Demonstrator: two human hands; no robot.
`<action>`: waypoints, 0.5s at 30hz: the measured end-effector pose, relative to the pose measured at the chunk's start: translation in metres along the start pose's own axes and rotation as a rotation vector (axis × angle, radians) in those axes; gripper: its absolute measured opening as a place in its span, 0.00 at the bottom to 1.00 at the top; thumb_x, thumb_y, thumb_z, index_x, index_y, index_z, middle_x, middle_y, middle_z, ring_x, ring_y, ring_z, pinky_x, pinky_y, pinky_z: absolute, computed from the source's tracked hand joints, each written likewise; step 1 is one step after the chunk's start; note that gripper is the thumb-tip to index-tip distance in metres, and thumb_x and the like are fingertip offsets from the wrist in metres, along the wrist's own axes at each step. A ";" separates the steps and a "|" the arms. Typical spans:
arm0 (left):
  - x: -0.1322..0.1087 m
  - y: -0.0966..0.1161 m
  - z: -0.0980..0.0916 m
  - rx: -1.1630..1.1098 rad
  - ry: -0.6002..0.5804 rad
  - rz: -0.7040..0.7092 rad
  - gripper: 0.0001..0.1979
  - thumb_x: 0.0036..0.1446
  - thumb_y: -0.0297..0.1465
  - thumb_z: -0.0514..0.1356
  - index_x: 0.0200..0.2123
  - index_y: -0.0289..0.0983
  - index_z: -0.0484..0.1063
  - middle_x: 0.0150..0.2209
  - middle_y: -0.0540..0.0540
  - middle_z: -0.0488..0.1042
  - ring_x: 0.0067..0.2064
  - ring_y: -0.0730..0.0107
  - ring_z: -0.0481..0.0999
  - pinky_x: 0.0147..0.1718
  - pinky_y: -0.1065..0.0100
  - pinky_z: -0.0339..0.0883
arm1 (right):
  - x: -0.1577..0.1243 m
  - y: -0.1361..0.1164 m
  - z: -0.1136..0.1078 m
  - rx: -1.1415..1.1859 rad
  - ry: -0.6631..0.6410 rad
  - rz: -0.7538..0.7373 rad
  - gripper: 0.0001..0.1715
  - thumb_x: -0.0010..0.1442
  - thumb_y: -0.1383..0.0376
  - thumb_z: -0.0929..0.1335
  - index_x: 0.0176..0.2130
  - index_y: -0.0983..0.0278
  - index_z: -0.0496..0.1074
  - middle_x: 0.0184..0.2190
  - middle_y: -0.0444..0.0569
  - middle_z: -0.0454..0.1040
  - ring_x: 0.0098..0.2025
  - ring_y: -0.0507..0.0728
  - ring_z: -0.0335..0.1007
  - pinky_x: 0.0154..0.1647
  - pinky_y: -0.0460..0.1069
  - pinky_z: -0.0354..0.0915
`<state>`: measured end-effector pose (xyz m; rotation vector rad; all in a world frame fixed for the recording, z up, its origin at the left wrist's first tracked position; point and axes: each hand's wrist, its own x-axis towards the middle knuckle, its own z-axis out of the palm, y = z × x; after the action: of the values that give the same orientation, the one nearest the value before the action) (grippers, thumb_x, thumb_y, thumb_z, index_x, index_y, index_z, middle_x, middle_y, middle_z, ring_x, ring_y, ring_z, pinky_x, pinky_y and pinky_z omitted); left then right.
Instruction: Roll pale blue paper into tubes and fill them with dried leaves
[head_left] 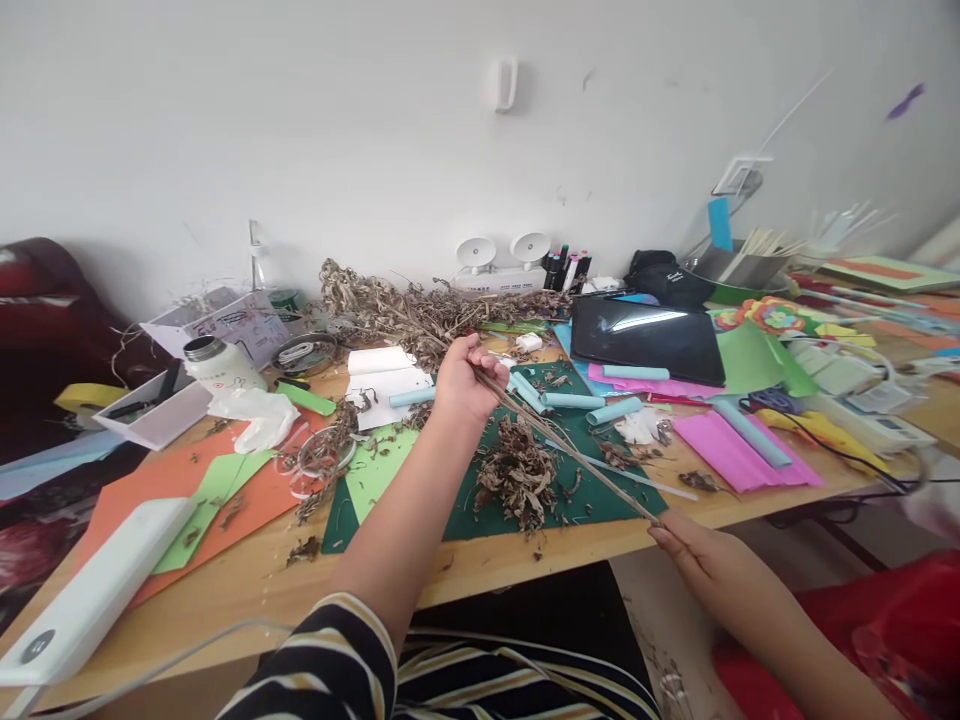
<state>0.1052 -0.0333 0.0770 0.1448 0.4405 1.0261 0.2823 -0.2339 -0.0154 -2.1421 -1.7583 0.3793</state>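
A long bundle of dried plant stems [574,452] runs slantwise between my two hands above the table. My left hand [466,378] is closed around its upper part, just in front of the brown, crumpled dried leaves [397,310] at the back. At the stems' lower right end my right hand [686,548] pinches the tip, out past the table's front edge. Beneath the stems, a pile of dry curled leaves [517,475] lies on the green cutting mat [469,510], with crumbs scattered round it. Several pale blue paper tubes [574,400] lie behind the pile.
To the left stand a white jar [225,362], a white tray [161,405] and a long white lamp-like bar [97,590] over orange paper [124,500]. Toward the right are a black tablet [649,335], pink paper [731,455] and a yellow glue gun [814,435] with its cable.
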 end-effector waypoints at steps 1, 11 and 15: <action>0.002 0.000 0.000 0.000 0.015 0.005 0.15 0.48 0.24 0.50 0.14 0.35 0.49 0.09 0.59 0.51 0.10 0.84 0.56 0.14 0.78 0.54 | -0.001 0.000 0.001 0.001 -0.008 0.002 0.21 0.54 0.52 0.51 0.20 0.61 0.55 0.16 0.45 0.66 0.21 0.54 0.63 0.20 0.47 0.55; 0.011 -0.009 -0.008 0.012 0.064 -0.024 0.14 0.47 0.24 0.50 0.14 0.35 0.48 0.08 0.59 0.49 0.10 0.84 0.54 0.13 0.78 0.52 | -0.021 0.022 0.003 -0.037 -0.044 0.052 0.20 0.54 0.52 0.52 0.21 0.60 0.57 0.18 0.46 0.69 0.22 0.56 0.66 0.21 0.48 0.59; 0.010 -0.014 -0.010 0.024 0.060 -0.045 0.14 0.47 0.23 0.50 0.14 0.35 0.48 0.08 0.59 0.49 0.10 0.84 0.53 0.13 0.78 0.51 | -0.031 0.031 0.000 -0.062 -0.048 0.058 0.21 0.53 0.51 0.52 0.19 0.60 0.53 0.14 0.44 0.65 0.18 0.54 0.63 0.19 0.47 0.58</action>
<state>0.1164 -0.0327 0.0609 0.1254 0.5090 0.9829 0.3039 -0.2700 -0.0292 -2.2495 -1.7583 0.3993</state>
